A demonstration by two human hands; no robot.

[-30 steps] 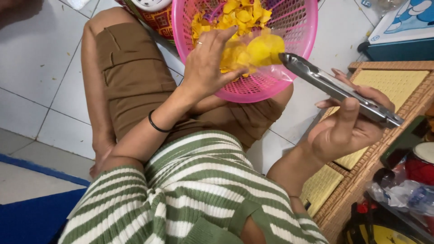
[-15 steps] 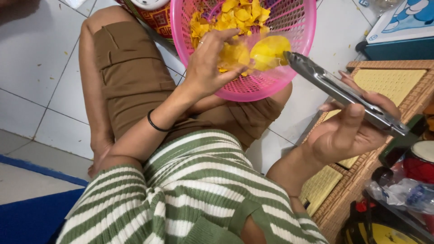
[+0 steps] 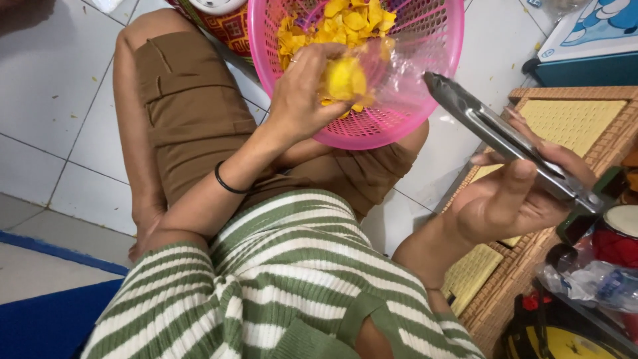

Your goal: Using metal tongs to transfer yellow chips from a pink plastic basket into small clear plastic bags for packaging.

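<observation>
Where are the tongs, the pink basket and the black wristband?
tongs (image 3: 495, 133), head view, mid-arm.
pink basket (image 3: 425, 73), head view, right wall.
black wristband (image 3: 226, 185), head view, band on left wrist.

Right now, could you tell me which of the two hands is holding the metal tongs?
The right hand holds the metal tongs, outside the pink basket; the left hand grips yellow chips instead.

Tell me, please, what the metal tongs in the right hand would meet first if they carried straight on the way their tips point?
Probably the clear plastic bag of yellow chips held by the left hand over the pink basket; the tongs in the right hand aim there, though depth is unclear.
</observation>
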